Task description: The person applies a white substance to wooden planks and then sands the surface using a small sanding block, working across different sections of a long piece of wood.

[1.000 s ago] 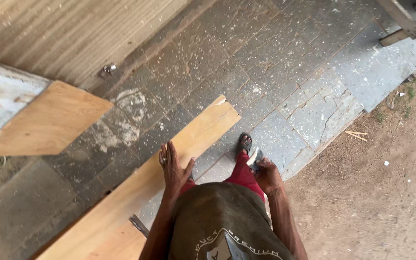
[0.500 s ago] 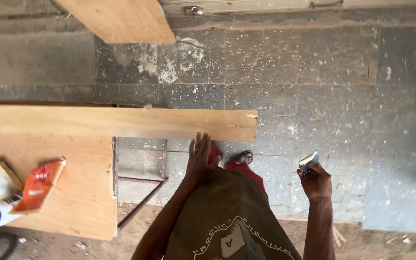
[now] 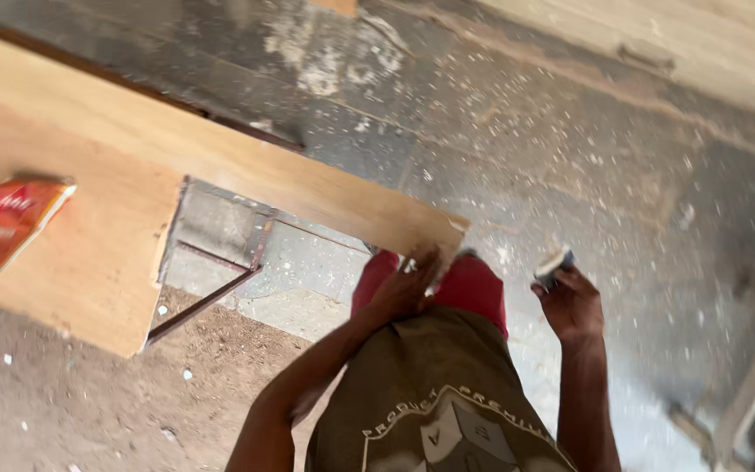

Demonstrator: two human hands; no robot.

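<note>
1. The paved floor (image 3: 570,157) fills most of the view, grey and speckled with pale dust and chips; bare earth (image 3: 63,411) lies at the lower left.
2. A long plank (image 3: 246,166) runs from the upper left edge down to an end just above the person's legs. It lies along the far edge of a broader board (image 3: 72,253), and its free end reaches well past that board's right edge, over a metal frame (image 3: 220,280).
3. The left hand (image 3: 408,284) rests on the near corner of the plank's free end, fingers spread and pressing flat, gripping nothing.
4. The right hand (image 3: 570,301) is off the plank, to the right of its end, closed around a small block (image 3: 554,265) with a pale face and a dark edge; what it is cannot be told.
5. An orange packet (image 3: 10,218) lies on the board near its left edge.
6. Risk, as a judgement: the plank's end seems to hang unsupported, so weight from the left hand might tip or slide it off the board. The loose dust underfoot could also cause a slip.
7. Against the frame half a second ago, the view has swung so the plank now slants, the packet sits further left, and the blue-capped tube is out of sight. The left hand stays on the plank's end and the right keeps its block.
</note>
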